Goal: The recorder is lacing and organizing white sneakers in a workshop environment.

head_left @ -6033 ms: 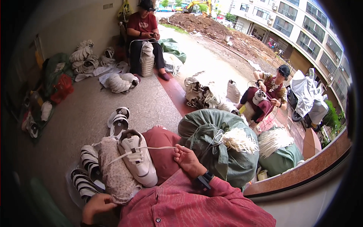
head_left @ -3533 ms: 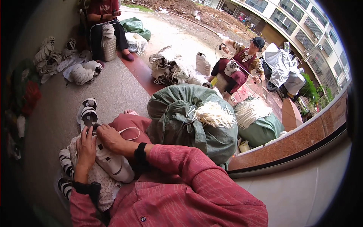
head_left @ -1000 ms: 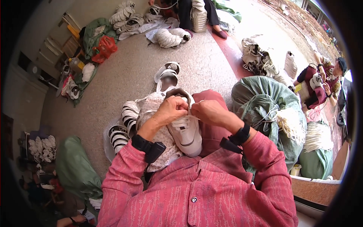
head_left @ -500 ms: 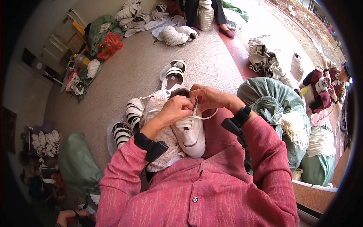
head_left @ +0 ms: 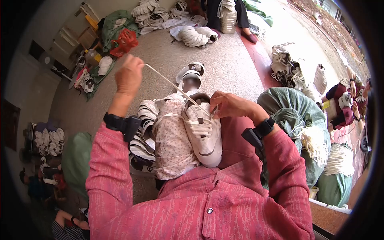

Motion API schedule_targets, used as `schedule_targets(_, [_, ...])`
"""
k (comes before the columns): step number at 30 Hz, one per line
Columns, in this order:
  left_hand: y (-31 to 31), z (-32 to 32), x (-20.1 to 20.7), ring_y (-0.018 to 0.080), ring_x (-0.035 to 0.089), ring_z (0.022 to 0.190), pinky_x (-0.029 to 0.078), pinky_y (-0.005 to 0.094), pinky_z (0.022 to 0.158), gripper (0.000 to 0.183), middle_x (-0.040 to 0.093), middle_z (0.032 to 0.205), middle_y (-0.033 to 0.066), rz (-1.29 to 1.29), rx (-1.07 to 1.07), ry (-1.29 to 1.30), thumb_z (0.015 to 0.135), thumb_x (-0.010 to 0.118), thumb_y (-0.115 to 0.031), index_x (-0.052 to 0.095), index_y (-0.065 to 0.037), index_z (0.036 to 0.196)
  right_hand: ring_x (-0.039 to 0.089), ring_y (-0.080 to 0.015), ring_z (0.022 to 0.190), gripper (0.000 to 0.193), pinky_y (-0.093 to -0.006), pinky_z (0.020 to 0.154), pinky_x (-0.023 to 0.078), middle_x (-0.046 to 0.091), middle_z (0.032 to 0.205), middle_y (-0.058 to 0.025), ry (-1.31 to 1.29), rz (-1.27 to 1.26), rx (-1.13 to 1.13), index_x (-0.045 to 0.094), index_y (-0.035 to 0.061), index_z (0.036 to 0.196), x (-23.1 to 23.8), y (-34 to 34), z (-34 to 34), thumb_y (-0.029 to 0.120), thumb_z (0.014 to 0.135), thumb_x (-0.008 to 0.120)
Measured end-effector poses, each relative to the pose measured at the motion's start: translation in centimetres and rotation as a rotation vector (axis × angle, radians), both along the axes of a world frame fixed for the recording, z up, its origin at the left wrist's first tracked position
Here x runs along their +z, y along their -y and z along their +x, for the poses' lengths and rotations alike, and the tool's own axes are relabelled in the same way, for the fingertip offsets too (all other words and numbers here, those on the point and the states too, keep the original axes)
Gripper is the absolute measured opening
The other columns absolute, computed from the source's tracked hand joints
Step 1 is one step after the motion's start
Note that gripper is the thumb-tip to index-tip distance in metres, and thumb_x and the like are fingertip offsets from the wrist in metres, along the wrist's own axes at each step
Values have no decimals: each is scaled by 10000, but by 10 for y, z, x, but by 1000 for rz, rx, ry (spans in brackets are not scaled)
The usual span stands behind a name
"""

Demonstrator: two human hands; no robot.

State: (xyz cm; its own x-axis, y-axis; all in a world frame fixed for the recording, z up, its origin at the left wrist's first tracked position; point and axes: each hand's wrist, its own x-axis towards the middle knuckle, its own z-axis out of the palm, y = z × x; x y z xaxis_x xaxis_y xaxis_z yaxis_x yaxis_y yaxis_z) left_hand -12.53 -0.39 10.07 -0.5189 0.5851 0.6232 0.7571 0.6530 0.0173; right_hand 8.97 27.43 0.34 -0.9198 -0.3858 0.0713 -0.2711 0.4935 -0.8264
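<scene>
A white lace-up shoe (head_left: 206, 145) rests across my lap, toe toward me, its lower eyelets threaded. My left hand (head_left: 129, 76) is raised far out to the left, fingers closed on the end of a white shoelace (head_left: 167, 81). The lace runs taut from there down to the shoe's upper eyelets. At the shoe's right side, near its collar, my right hand (head_left: 232, 105) pinches the eyelet edge; its fingertips are partly hidden. A flower-patterned cloth (head_left: 174, 138) covers my left thigh beside the shoe.
Nested white shoe uppers (head_left: 144, 140) lie left of my lap, and more (head_left: 191, 76) stand ahead on the floor. Large green sacks (head_left: 294, 106) with bundled white laces (head_left: 314, 142) sit close on the right. Other people work at the far side, right and lower left.
My left hand has moved from the shoe up and out to the left, drawing the lace straight. My right hand has stayed at the shoe's collar. The view has shifted slightly.
</scene>
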Motion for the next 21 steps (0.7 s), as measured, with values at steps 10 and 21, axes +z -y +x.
schedule_targets(10, [12,122,-75,102,540,693,456,256,625,211,565,784,19,173,-267,741,842,653,-65,628,-52,1052,615,-121,967,198,-255,839,509,649,1014,-48,342,-966,-23,611,10,1093,85,85,83,-16,898,591])
schedule_targets(21, [-35,139,-85,204,535,836,360,350,854,193,574,829,23,-26,-592,523,776,702,-176,659,-108,951,629,-120,933,240,-197,765,501,642,1062,-135,869,-1786,990,560,-93,1144,173,188,134,-6,922,581])
